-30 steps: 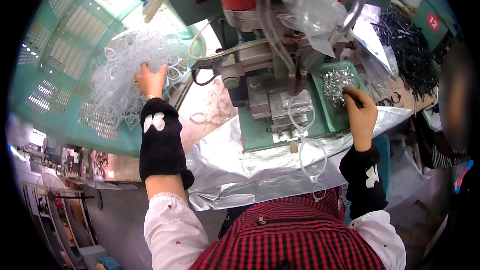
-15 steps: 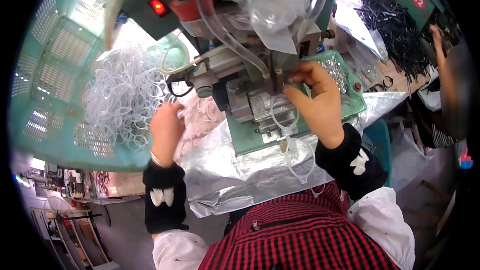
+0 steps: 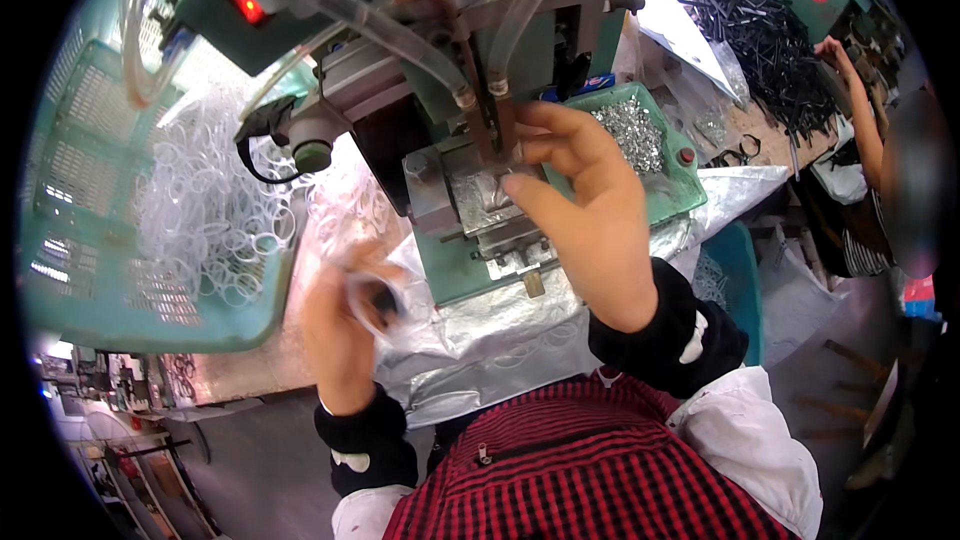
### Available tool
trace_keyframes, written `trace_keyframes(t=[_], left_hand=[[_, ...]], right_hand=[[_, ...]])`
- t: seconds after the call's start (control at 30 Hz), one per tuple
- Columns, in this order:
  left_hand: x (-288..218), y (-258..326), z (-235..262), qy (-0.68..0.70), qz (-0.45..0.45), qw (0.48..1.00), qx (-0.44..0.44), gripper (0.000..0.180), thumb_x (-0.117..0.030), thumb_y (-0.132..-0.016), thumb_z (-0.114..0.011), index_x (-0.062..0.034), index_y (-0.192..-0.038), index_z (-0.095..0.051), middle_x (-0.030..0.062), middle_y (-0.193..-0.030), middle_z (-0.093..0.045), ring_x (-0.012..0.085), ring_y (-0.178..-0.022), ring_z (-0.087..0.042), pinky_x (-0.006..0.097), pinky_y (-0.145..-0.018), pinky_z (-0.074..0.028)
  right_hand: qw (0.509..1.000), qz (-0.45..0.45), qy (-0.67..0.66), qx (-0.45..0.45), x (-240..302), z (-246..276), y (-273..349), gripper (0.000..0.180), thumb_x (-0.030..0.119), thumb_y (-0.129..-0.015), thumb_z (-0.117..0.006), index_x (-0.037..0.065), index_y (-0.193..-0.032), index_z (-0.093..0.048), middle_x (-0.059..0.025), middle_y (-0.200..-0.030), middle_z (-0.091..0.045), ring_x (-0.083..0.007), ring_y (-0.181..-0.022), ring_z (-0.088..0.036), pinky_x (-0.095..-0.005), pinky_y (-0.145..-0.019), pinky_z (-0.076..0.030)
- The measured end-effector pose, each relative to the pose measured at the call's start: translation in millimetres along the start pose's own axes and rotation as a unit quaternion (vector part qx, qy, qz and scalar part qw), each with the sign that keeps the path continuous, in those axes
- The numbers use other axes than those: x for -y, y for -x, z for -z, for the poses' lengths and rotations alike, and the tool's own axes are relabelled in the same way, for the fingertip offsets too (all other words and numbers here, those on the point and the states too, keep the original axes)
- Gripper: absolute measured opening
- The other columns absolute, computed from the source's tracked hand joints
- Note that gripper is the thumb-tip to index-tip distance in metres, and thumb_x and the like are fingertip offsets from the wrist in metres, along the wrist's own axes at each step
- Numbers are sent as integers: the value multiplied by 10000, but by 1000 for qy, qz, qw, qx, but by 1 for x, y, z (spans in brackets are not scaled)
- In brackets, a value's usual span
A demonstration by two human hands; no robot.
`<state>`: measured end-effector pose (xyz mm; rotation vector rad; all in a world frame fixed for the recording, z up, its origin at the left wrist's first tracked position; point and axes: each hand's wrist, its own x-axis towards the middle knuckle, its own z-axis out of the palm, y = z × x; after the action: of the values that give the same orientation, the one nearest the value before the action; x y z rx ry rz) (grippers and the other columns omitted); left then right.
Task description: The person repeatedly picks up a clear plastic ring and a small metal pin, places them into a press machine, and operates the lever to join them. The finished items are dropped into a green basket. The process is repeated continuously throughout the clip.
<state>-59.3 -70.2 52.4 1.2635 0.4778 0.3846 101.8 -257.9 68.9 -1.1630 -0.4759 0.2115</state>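
A translucent plastic ring (image 3: pixel 372 302) is in my left hand (image 3: pixel 338 325), which is blurred by motion in front of the green basket. My right hand (image 3: pixel 600 210) reaches to the bench machine (image 3: pixel 440 110), thumb and index finger curled close together beside its upright metal post. Whether something small is between those fingertips I cannot make out. Below them sits the metal fixture block (image 3: pixel 490 200) on a green base. A heap of similar translucent rings (image 3: pixel 205 200) fills part of the large green basket (image 3: pixel 150 325) at left.
Right of the machine, a green tray (image 3: pixel 680 190) holds small shiny metal pieces (image 3: pixel 630 135). Silver foil sheeting (image 3: pixel 500 340) covers the bench's front edge. Black strips (image 3: pixel 755 40) are piled at the far right, near another person's arm (image 3: pixel 860 110). A blue basket (image 3: pixel 740 285) stands below.
My left hand has come toward me from the ring heap with a ring in it. The looped translucent piece that hung from the fixture no longer shows there. The view has shifted.
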Motion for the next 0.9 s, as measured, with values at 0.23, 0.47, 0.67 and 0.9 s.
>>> trace_keyframes(t=[0.23, 0.47, 0.67, 0.9], left_hand=[[-18, 6, -111, 92, 232, 941, 227, 407, -274, -1063, -392, 73, -1200, -555, 260, -1001, -714, 185, -608, -684, 252, -440, -519], [-11, 4, -115, 82, 232, 944, 218, 411, -277, -1076, -371, 69, -1234, -527, 233, -1082, -709, 175, -656, -700, 246, -447, -531], [27, 10, -84, 143, 177, 926, 300, 405, -317, -1068, -467, 37, -1251, -543, 161, -1107, -697, 187, -856, -690, 305, -651, -598], [-18, 41, 41, -431, -270, 811, -288, 139, -34, -934, -639, 11, -1051, -698, 69, -993, -713, 130, -873, -641, 271, -788, -508]], right_hand=[[846, 159, 507, -48, -25, 94, -26, 233, 102, -790, -706, 27, -1011, -706, -161, -1054, -687, -356, -1025, -630, -424, -920, -481], [822, 126, 547, -92, -57, 141, -15, 191, 127, -786, -733, 32, -951, -716, -193, -1163, -656, -369, -1144, -590, -447, -975, -458], [735, 186, 648, -72, -82, 126, -32, 149, 89, -785, -738, 6, -900, -690, -231, -1307, -585, -418, -1235, -526, -476, -1050, -416], [808, 146, 561, -103, -71, 148, -22, 151, 77, -871, -684, 15, -1009, -680, -130, -1048, -692, -265, -971, -654, -359, -872, -497]])
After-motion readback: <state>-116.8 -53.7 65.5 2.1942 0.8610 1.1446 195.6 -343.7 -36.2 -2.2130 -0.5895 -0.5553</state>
